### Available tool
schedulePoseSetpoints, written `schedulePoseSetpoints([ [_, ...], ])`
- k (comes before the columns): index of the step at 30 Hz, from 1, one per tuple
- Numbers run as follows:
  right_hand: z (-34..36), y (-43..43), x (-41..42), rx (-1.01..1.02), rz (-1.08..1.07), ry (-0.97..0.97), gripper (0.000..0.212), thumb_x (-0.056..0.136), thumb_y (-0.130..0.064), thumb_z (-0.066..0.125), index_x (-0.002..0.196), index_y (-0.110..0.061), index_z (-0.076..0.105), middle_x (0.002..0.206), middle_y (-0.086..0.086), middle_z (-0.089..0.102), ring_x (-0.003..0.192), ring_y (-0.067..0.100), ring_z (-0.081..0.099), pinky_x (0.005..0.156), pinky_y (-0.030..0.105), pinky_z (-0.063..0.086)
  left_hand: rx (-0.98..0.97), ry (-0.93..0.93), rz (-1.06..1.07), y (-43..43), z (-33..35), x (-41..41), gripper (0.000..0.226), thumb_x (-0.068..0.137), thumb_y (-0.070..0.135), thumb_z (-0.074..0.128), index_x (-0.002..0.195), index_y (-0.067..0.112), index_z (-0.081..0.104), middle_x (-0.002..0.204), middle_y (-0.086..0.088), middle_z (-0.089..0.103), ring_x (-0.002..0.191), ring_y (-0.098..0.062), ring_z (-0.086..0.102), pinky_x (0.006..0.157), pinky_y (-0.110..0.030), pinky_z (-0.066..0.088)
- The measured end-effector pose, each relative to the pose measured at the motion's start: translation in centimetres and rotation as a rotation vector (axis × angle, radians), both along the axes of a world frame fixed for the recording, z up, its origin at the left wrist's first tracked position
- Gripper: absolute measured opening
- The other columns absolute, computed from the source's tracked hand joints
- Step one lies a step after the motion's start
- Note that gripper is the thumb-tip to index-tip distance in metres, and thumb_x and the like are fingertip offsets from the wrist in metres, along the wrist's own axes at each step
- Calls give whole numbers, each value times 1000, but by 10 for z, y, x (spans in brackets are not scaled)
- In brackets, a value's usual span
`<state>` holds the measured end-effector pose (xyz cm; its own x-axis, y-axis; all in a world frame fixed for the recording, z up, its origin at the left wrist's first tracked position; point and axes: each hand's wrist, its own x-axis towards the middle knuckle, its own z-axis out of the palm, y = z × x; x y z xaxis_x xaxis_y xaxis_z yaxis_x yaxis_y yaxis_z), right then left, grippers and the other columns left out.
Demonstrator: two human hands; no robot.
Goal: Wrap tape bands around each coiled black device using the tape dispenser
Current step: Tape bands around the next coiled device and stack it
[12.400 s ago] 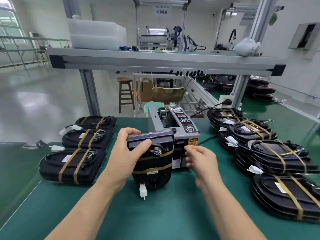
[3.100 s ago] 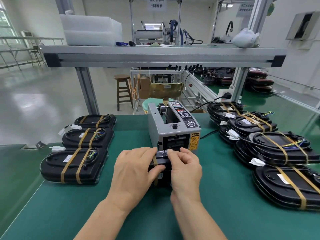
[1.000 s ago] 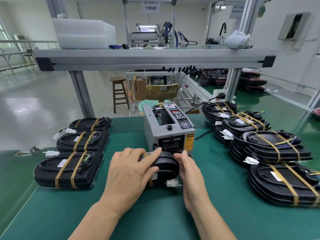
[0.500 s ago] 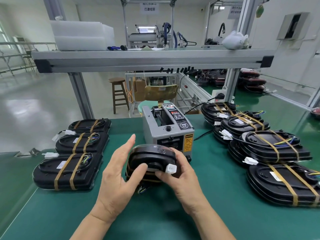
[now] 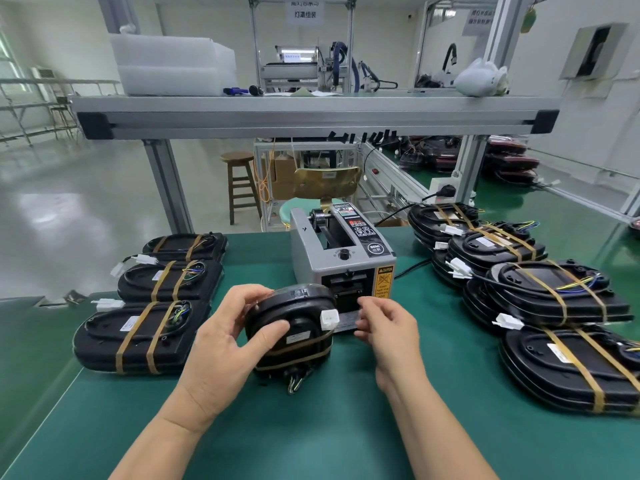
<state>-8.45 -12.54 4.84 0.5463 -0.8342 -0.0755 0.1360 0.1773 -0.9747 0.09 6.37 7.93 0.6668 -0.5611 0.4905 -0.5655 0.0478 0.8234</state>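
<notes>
Off the device (image 5: 300, 308) now, right grip (image 5: 388, 327) pinches tape (image 5: 346, 320) beside it; left grip (image 5: 221, 344) clasps it.

Bright, even indoor light; sharp focus centrally.
Daylight from the left window (image 5: 7, 60) glares on the floor (image 5: 52, 209); the coiled black device (image 5: 291, 327) casts a soft shadow on the desk (image 5: 311, 438); wide-angle bowing at edges.
</notes>
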Motion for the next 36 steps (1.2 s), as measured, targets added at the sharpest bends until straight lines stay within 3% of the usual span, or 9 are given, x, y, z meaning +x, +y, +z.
schedulePoseSetpoints([
  [4, 7, -7, 13, 76, -75, 24, 15, 93, -10, 65, 80, -2, 67, 64, 4, 57, 45, 7, 48, 43, 18, 42, 4, -3, -8, 2, 1, -4, 43, 75, 41, 70, 114, 27, 60, 110, 5, 66, 109, -17, 62, 101, -30, 46],
  [7, 13, -7, 21, 138, -101, 59, 19, 92, -12, 67, 75, -5, 63, 61, 4, 57, 41, 7, 46, 40, 18, 42, 21, -55, -5, 1, 4, -8, 49, 79, 39, 67, 126, 29, 59, 121, 13, 64, 121, -17, 57, 106, -28, 42],
  [11, 19, -7, 26, 172, -138, 80, 19, 90, -13, 70, 75, -5, 61, 61, 5, 58, 42, 10, 48, 42, 21, 45, 25, -73, 12, -1, 8, -11, 50, 77, 44, 62, 123, 24, 61, 117, 11, 64, 116, -19, 59, 104, -34, 44],
  [16, 18, -3, 29, 74, -188, 165, 17, 84, -19, 74, 72, -9, 67, 49, -3, 61, 34, 4, 51, 51, 27, 50, 17, -56, 23, -6, 13, -15, 42, 74, 45, 65, 112, 28, 61, 107, 15, 66, 107, -12, 62, 94, -18, 45],
  [23, 29, 2, 32, 11, -216, 239, 16, 78, -13, 68, 62, -15, 68, 53, 0, 63, 64, 23, 61, 71, 41, 58, 1, -79, 73, -10, 16, -18, 43, 72, 47, 66, 107, 22, 63, 101, 12, 68, 102, -11, 64, 88, -12, 45],
  [27, 40, 16, 15, 206, -174, -10, 16, 84, -7, 73, 71, -9, 63, 57, 1, 55, 47, 10, 45, 43, 18, 40, -18, -135, 124, -14, 16, -21, 35, 77, 33, 72, 107, 15, 65, 100, 9, 68, 100, -9, 64, 88, -12, 45],
  [30, 62, 45, -1, 245, -43, -211, 10, 83, -7, 74, 75, -6, 69, 57, 0, 64, 46, 9, 56, 41, 14, 42, -86, -181, 151, -19, 13, -25, 33, 78, 18, 71, 109, 11, 64, 105, 6, 67, 101, -8, 63, 90, -10, 43],
  [33, 71, 71, -6, 234, 53, -279, 6, 83, -9, 74, 80, -4, 73, 81, 13, 72, 64, 19, 66, 56, 28, 55, -126, -190, 168, -23, 9, -27, 31, 79, 15, 71, 109, 10, 65, 105, 4, 68, 100, -11, 64, 90, -14, 45],
  [36, 70, 83, -5, 192, -27, -254, 11, 82, -11, 76, 71, -8, 74, 119, 23, 64, 102, 34, 67, 96, 50, 54, -140, -184, 188, -23, 6, -27, 30, 80, 17, 71, 109, 12, 66, 105, 5, 69, 100, -16, 66, 91, -23, 50],
])
